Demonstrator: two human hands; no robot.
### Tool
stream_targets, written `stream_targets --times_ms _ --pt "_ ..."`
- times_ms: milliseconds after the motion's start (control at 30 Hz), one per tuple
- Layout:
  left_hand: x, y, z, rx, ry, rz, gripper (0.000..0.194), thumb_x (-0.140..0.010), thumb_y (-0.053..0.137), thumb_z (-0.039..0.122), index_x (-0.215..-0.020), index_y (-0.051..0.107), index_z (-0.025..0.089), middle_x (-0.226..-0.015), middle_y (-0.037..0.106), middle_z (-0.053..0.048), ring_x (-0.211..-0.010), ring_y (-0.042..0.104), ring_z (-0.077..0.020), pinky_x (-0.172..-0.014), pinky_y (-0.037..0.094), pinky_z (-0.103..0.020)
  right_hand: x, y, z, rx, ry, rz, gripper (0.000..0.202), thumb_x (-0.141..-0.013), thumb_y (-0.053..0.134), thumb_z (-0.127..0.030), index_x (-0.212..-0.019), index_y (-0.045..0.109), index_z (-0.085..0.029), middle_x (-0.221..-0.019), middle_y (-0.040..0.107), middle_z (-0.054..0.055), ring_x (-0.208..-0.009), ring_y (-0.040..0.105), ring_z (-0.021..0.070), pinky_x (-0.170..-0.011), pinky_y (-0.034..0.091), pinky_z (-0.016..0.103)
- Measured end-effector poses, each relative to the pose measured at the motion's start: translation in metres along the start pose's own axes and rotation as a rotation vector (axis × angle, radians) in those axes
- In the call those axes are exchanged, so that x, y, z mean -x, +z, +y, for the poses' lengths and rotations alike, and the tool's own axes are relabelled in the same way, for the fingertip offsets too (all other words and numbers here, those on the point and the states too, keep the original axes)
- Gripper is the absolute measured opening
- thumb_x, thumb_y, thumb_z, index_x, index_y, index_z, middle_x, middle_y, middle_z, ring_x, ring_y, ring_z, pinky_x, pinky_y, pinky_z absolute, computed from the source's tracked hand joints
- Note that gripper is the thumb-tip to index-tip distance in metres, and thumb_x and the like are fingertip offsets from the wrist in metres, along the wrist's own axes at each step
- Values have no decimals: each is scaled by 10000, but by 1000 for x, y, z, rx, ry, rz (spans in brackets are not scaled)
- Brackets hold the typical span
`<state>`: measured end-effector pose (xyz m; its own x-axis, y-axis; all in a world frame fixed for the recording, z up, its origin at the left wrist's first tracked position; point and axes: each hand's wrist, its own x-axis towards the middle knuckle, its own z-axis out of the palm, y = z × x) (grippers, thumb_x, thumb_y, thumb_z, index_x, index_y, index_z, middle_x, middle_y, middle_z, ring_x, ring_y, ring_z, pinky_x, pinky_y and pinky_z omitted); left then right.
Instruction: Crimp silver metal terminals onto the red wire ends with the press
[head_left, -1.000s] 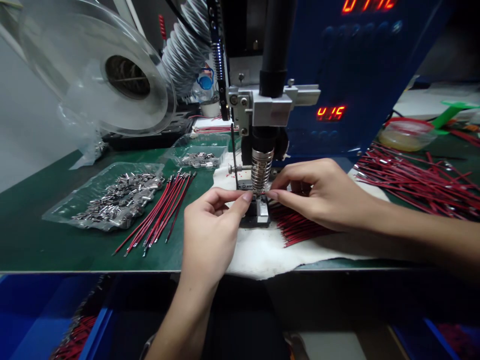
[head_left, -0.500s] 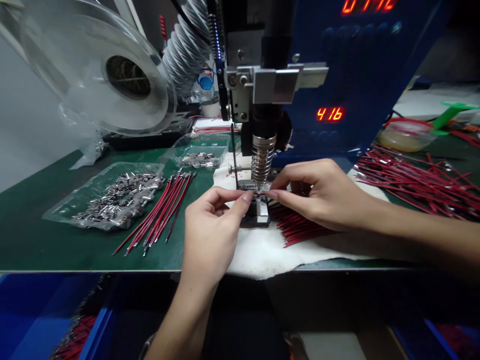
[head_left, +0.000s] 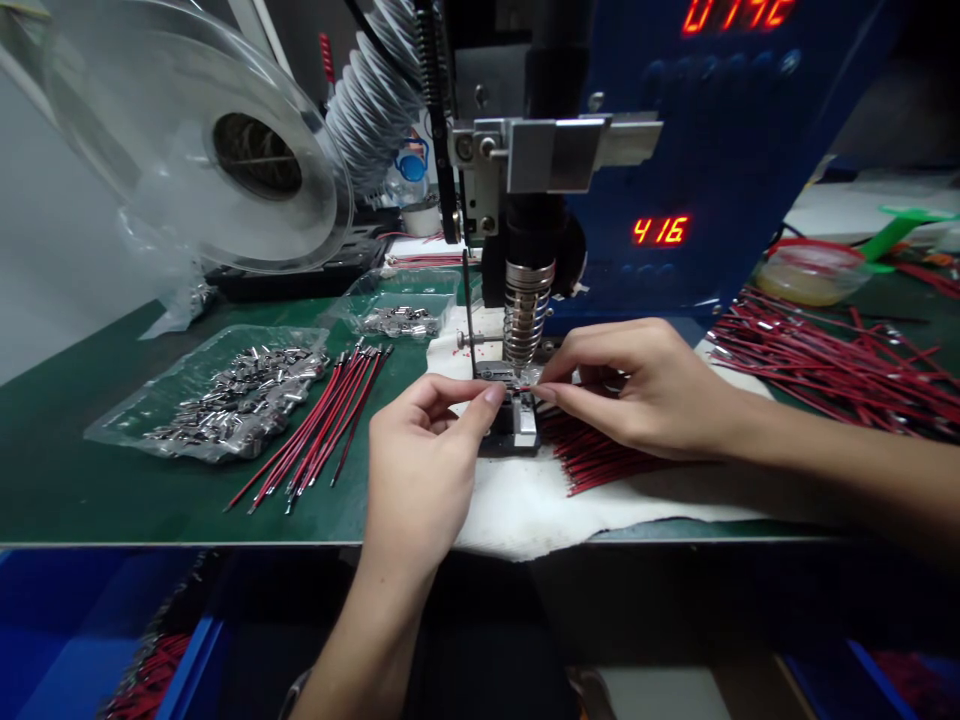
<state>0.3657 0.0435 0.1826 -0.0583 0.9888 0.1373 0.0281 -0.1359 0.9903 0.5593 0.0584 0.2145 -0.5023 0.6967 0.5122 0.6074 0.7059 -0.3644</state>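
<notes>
My left hand (head_left: 427, 460) is closed in a pinch at the left side of a small metal fixture (head_left: 523, 430); whatever is between its thumb and finger is too small and covered to make out. From the right, my right hand (head_left: 637, 385) pinches the end of a thin red wire (head_left: 523, 389) that lies across the top of the fixture. Directly above stands the machine's spring-wrapped tip (head_left: 528, 310), its point close over the wire between both hands. Under my right hand a bundle of red and black wires (head_left: 600, 465) rests on a white cloth (head_left: 517, 510).
Clear trays (head_left: 127, 425) of small metal parts stand at the left, beside a row of red and black wires (head_left: 315, 425). A large wire pile (head_left: 832, 365) lies at the right. The blue machine housing (head_left: 720, 150) rises behind, with a clear reel (head_left: 300, 220) at upper left.
The machine's bracket and spring-wrapped tip have risen slightly. Both hands stay at the fixture in nearly the same pinch.
</notes>
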Motion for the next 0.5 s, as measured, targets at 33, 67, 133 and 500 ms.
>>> stream_targets --times_ms 33,67,133,500 --pt "0 0 1 2 -1 2 242 -726 756 364 -793 681 144 -622 569 1 -481 398 -51 -479 337 -182 0 0 0 0 -11 3 103 -849 602 -211 -817 680 -151 -767 662 31 -660 566 113 -626 433 236" --pt "0 0 1 5 -1 3 246 -725 757 366 -789 680 142 -616 567 2 -480 403 -53 -477 337 -183 0 -1 0 -2 -19 6 97 -847 606 -216 -836 680 -155 -782 665 33 -672 572 119 -632 441 242" --pt "1 0 3 8 -2 7 249 -724 757 371 -772 675 140 -606 562 4 -474 403 -52 -470 331 -182 1 -1 -1 -10 -36 10 101 -852 607 -229 -885 680 -167 -813 670 34 -688 580 124 -634 452 249" --pt "1 0 4 1 -11 4 259 -731 747 382 -752 659 139 -548 512 17 -445 372 -45 -448 307 -181 -1 -3 3 25 -164 -23 116 -895 558 -187 -871 663 -143 -781 664 30 -653 570 96 -626 437 221"
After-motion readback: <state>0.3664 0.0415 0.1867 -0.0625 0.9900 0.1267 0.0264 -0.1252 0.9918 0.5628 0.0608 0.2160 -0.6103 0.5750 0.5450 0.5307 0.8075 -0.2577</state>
